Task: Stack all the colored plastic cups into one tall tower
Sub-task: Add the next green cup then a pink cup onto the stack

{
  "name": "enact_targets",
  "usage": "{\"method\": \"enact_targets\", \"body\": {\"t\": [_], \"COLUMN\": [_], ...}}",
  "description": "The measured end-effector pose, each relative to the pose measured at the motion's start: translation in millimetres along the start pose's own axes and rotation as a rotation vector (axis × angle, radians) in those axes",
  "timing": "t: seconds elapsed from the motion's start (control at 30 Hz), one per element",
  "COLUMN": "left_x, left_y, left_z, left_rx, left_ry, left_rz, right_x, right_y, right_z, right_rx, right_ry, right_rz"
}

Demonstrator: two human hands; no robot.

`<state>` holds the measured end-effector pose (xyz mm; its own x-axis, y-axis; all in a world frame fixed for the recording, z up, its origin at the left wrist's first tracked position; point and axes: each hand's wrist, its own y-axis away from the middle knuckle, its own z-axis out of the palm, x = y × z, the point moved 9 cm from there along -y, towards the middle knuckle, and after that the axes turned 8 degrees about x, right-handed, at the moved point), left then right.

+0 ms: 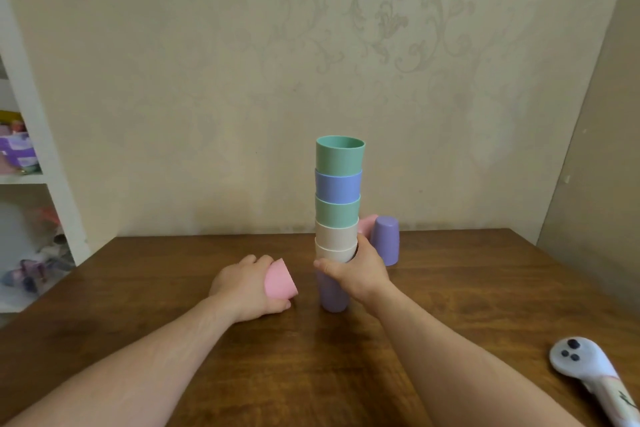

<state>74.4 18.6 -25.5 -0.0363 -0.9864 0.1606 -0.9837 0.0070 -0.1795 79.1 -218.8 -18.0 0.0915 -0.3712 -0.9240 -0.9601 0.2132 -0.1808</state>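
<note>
The right hand (358,270) was wrapped around the lower part of the tower (338,218), steadying it on the worktop (173,288). The left hand (247,288), just beside it, was closed on a pink cup (280,281) lying sideways. Beyond the right hand stood an upturned purple cup (386,241) and another pink one (366,224). The cups looked light, stiff and smooth, best gripped round the wall. No writing was readable.

Upright six-cup tower (338,215), two cups behind
</note>
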Motion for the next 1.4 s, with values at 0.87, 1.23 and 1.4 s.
{"method": "enact_targets", "body": {"t": [0.87,1.23,1.4], "left_x": [123,131,119], "left_y": [-27,-36,-30], "left_z": [-255,-205,-148], "left_rx": [0.538,0.344,0.224], "left_ry": [1.284,1.239,1.187], "left_rz": [0.134,0.101,0.177], "right_x": [-5,-4,-3], "right_y": [9,8,4], "right_z": [0,1,6], "right_rx": [0.021,0.001,-0.012], "right_ry": [0.014,-0.019,-0.061], "right_rz": [0.0,-0.016,-0.03]}}
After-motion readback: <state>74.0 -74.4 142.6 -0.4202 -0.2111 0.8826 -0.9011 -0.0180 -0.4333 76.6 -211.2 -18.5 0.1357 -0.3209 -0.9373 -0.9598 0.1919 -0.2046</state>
